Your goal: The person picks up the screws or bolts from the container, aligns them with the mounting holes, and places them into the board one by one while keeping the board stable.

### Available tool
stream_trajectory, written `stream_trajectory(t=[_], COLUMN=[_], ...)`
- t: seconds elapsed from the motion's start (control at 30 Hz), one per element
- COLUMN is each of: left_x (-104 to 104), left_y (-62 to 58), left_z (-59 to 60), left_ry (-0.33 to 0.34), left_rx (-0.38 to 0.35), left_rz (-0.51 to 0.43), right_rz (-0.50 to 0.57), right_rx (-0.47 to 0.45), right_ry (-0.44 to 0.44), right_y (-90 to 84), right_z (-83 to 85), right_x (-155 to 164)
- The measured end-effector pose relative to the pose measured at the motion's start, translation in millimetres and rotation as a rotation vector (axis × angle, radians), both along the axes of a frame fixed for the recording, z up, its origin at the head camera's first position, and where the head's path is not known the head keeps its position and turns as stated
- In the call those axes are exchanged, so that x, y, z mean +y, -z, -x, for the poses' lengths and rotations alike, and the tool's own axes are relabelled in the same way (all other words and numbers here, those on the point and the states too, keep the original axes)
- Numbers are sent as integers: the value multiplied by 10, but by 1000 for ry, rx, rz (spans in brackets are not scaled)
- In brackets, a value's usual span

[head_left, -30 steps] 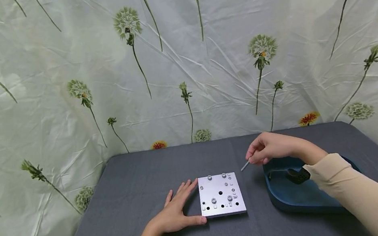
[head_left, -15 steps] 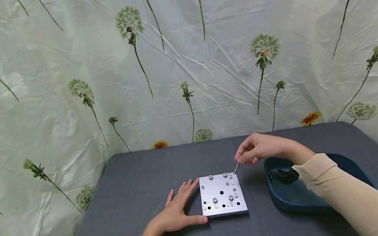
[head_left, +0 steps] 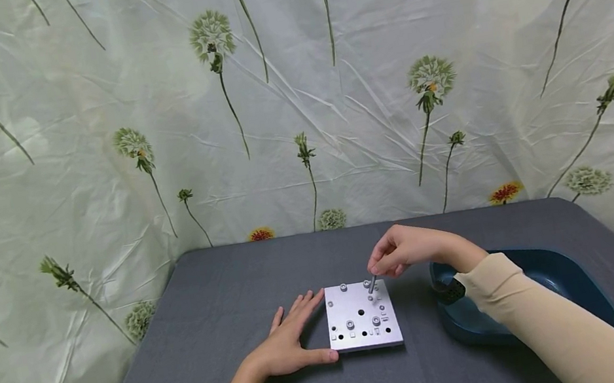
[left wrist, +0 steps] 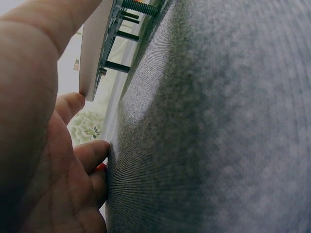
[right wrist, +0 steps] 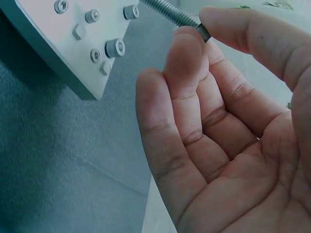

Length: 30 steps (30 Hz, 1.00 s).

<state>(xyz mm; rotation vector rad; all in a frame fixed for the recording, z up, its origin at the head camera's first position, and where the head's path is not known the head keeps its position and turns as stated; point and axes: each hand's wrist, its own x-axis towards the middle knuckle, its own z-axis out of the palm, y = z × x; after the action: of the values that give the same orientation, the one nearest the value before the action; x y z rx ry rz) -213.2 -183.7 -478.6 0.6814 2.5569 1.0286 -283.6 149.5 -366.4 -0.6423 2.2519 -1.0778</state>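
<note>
A silver square metal plate (head_left: 343, 312) lies on the table, with several screws and holes in its face. In the left wrist view, screw shanks (left wrist: 119, 66) stick out from the underside of the plate. My left hand (head_left: 286, 351) is at the plate's left side with fingers spread and straight, index fingertip at the far corner and thumb at the near corner. Between thumb and fingertips, my right hand (head_left: 405, 251) pinches a threaded screw (right wrist: 170, 13) by its dark end. The screw slants down over the plate's far right part; whether its tip touches cannot be told.
A dark blue tray (head_left: 585, 282) stands on the right of the table, partly under the right forearm. Grey cloth (head_left: 259, 271) covers the table. A white curtain (head_left: 358, 98) printed with dandelions hangs behind it.
My right hand has moved left with the screw, from beside the tray to over the plate, and the screw now points more steeply down. The left hand stays at the plate.
</note>
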Motion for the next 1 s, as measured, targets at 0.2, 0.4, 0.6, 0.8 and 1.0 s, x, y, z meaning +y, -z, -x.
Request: stream_trajectory(t=[0.2, 0.4, 0.6, 0.8, 1.0], left_x=[3, 3, 4, 1, -8], left_y=[-9, -8, -14, -13, -29], left_z=[-7, -12, -12, -9, -28], left_ry=[-2, 3, 1, 4, 14], left_rx=[2, 4, 3, -1, 12], left_rz=[6, 10, 13, 15, -10], right_rz=[7, 10, -6, -10, -11], right_rx=[-13, -17, -17, -23, -22], right_ry=[-13, -13, -14, -21, -24], right_y=[73, 148, 193, 200, 208], right_z=[1, -11, -13, -23, -31], right_x=[-109, -187, -252, -293, -339])
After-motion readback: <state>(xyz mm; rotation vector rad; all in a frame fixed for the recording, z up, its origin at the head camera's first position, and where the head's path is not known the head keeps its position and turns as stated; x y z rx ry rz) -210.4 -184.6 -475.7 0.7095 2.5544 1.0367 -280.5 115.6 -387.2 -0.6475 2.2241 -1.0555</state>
